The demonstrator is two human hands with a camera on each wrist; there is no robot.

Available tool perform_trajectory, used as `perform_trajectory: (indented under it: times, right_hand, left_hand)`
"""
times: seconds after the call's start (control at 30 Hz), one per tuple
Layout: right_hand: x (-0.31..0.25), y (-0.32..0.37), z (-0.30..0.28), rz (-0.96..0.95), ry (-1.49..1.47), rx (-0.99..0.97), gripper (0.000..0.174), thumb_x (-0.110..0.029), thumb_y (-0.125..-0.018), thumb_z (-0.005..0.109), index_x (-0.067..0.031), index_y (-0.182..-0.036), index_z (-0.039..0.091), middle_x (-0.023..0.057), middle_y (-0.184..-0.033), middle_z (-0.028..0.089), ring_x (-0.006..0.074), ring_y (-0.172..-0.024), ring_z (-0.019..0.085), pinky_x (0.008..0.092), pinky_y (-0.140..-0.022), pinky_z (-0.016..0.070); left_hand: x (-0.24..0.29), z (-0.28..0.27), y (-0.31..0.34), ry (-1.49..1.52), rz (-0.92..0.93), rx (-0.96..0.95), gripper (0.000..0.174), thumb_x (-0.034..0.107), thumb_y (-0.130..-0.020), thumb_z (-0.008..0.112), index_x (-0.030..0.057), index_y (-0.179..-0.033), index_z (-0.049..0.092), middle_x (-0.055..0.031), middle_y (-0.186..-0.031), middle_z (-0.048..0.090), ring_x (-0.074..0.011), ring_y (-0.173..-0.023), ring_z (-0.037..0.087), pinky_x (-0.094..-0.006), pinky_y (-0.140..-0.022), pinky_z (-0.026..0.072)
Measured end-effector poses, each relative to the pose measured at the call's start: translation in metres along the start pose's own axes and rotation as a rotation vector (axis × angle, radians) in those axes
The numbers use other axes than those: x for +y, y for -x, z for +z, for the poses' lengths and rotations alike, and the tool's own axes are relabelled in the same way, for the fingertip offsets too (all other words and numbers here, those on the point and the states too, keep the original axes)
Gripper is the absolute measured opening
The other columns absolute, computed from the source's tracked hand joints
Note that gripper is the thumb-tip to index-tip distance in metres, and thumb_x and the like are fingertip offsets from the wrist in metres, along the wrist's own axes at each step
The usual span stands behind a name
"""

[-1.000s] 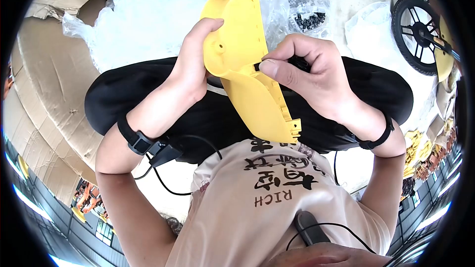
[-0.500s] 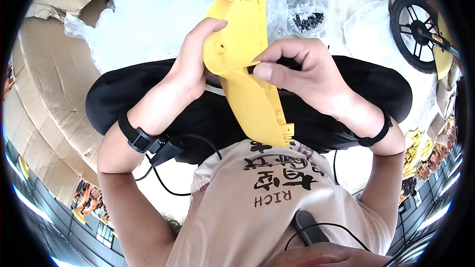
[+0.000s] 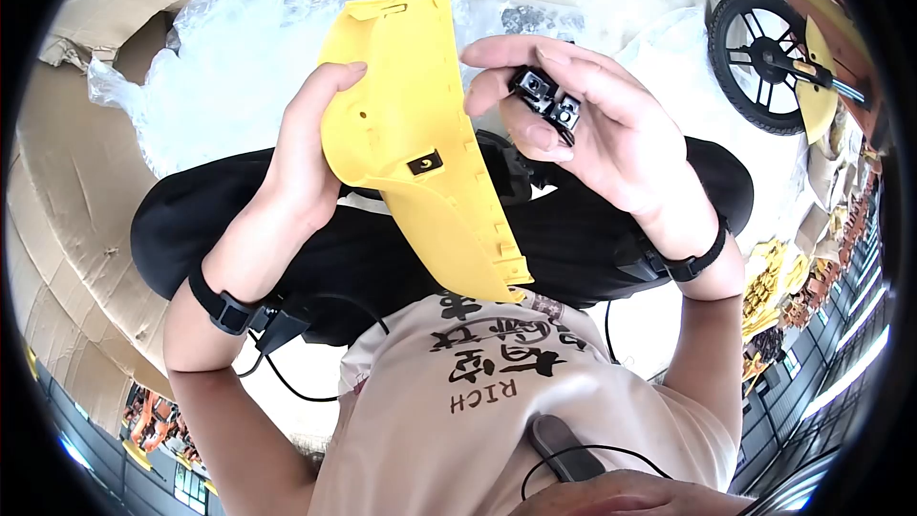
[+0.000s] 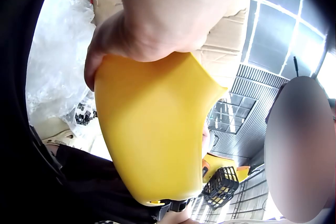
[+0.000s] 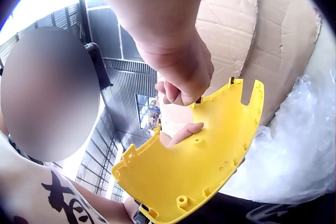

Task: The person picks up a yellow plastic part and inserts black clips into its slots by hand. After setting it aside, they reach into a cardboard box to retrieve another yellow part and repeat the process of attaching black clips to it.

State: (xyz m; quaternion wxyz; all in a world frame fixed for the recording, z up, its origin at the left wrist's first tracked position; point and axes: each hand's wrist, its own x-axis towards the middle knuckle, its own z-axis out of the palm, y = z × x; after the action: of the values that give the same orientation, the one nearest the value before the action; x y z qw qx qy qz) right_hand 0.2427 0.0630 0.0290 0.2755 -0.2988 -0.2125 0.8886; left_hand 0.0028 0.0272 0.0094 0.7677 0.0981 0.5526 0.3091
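A curved yellow plastic cover [image 3: 406, 86] stands over the lap in the head view, its ribbed inner edge toward the right. My left hand [image 3: 308, 139] grips its left side, thumb on the inner face. In the left wrist view the cover's smooth outer face [image 4: 149, 129] hangs below that hand. One dark clip [image 3: 426, 163] sits in the cover's middle notch. Just right of the cover, my right hand [image 3: 621, 119] is turned palm up, fingers curled round several small black clips [image 3: 544, 100]. In the right wrist view those clips are hidden by the hand [image 5: 184, 77].
Crumpled clear plastic [image 3: 224, 62] lies beyond the knees, with brown cardboard [image 3: 86, 162] to the left. A bag of small black parts [image 3: 540, 21] lies behind the right hand. At the far right are a black spoked wheel [image 3: 761, 62] and yellow parts [image 3: 772, 277].
My right hand has drawn back from the cover's notch and turned palm up, showing the clips in it. A dark clip now shows in the notch. The cover appears farther left in view.
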Motion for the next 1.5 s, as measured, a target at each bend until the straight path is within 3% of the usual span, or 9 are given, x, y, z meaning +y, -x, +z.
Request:
perform_trajectory:
  times: [0.37, 0.47, 0.67, 0.8, 0.97, 1.07, 1.17, 1.33, 1.5]
  right_hand:
    - [0.002, -0.002, -0.002, -0.023, 0.161, -0.022, 0.042, -0.015, -0.102, 0.043, 0.0066, -0.138, 0.045, 0.0162, -0.111, 0.064, 0.0089, -0.066, 0.042, 0.0211, -0.063, 0.0369]
    - [0.004, -0.002, 0.000, -0.056, 0.187, -0.018, 0.033, -0.017, -0.104, 0.044, 0.0020, -0.130, 0.053, 0.0159, -0.112, 0.066, 0.0087, -0.069, 0.043, 0.0215, -0.062, 0.0366]
    - [0.007, -0.003, -0.001, -0.079, 0.196, -0.049, 0.028, -0.019, -0.103, 0.051, -0.0002, -0.123, 0.055, 0.0133, -0.105, 0.068, 0.0074, -0.066, 0.042, 0.0207, -0.060, 0.0366]
    - [0.012, -0.002, -0.005, -0.090, 0.204, 0.016, 0.024, -0.014, -0.098, 0.059, 0.0008, -0.118, 0.061, 0.0106, -0.102, 0.069, 0.0056, -0.065, 0.041, 0.0195, -0.058, 0.0361]
    - [0.012, 0.000, -0.005, -0.082, 0.174, 0.091, 0.022, -0.013, -0.095, 0.065, 0.0022, -0.111, 0.067, 0.0052, -0.098, 0.068, 0.0052, -0.065, 0.041, 0.0193, -0.058, 0.0356]
    - [0.009, 0.000, -0.009, -0.043, 0.084, 0.071, 0.024, -0.016, -0.095, 0.064, 0.0022, -0.110, 0.067, -0.0004, -0.080, 0.061, 0.0059, -0.062, 0.040, 0.0206, -0.055, 0.0324]
    - [0.004, 0.000, -0.010, -0.011, 0.085, 0.078, 0.025, -0.017, -0.097, 0.061, 0.0019, -0.111, 0.067, -0.0010, -0.075, 0.057, 0.0060, -0.060, 0.039, 0.0209, -0.054, 0.0309]
    - [0.000, 0.003, -0.006, 0.043, 0.158, 0.111, 0.026, -0.018, -0.097, 0.060, 0.0029, -0.113, 0.065, 0.0063, -0.084, 0.067, 0.0039, -0.057, 0.040, 0.0180, -0.050, 0.0291]
    - [-0.003, 0.006, 0.001, 0.121, 0.178, 0.126, 0.022, -0.016, -0.096, 0.062, 0.0021, -0.109, 0.065, 0.0081, -0.085, 0.068, 0.0031, -0.056, 0.039, 0.0169, -0.048, 0.0278]
  left_hand:
    - [0.003, 0.003, 0.003, -0.013, -0.030, 0.002, 0.060, 0.043, -0.092, 0.050, 0.0010, -0.134, 0.048, -0.0139, -0.121, 0.061, -0.0224, -0.111, 0.060, -0.0376, -0.095, 0.0462]
    - [0.003, 0.001, 0.003, -0.006, -0.039, -0.007, 0.058, 0.042, -0.092, 0.050, 0.0008, -0.133, 0.048, -0.0133, -0.121, 0.061, -0.0222, -0.110, 0.061, -0.0374, -0.095, 0.0463]
    - [0.004, 0.000, 0.003, 0.024, -0.014, -0.003, 0.057, 0.041, -0.092, 0.050, 0.0009, -0.132, 0.049, -0.0129, -0.119, 0.062, -0.0222, -0.109, 0.062, -0.0371, -0.093, 0.0467]
    - [0.007, -0.004, 0.000, 0.039, 0.007, 0.031, 0.057, 0.043, -0.090, 0.051, 0.0025, -0.130, 0.051, -0.0113, -0.116, 0.063, -0.0211, -0.106, 0.062, -0.0347, -0.090, 0.0464]
    - [0.011, -0.013, -0.003, 0.057, -0.019, 0.162, 0.054, 0.048, -0.088, 0.052, 0.0070, -0.122, 0.056, -0.0074, -0.112, 0.064, -0.0193, -0.102, 0.061, -0.0351, -0.086, 0.0443]
    - [0.014, -0.012, 0.002, 0.045, 0.024, 0.208, 0.052, 0.047, -0.089, 0.051, 0.0076, -0.122, 0.056, -0.0070, -0.112, 0.064, -0.0193, -0.101, 0.061, -0.0372, -0.086, 0.0447]
    - [0.015, -0.016, 0.001, 0.067, 0.086, 0.226, 0.050, 0.045, -0.090, 0.051, 0.0078, -0.123, 0.056, -0.0068, -0.113, 0.064, -0.0188, -0.102, 0.061, -0.0371, -0.086, 0.0450]
    - [0.015, -0.029, -0.002, 0.151, 0.226, 0.269, 0.047, 0.041, -0.092, 0.052, 0.0082, -0.125, 0.054, -0.0058, -0.115, 0.063, -0.0181, -0.104, 0.061, -0.0366, -0.085, 0.0465]
    - [0.017, -0.030, -0.002, 0.139, 0.298, 0.325, 0.047, 0.040, -0.091, 0.052, 0.0081, -0.125, 0.053, -0.0057, -0.116, 0.063, -0.0185, -0.105, 0.061, -0.0370, -0.086, 0.0472]
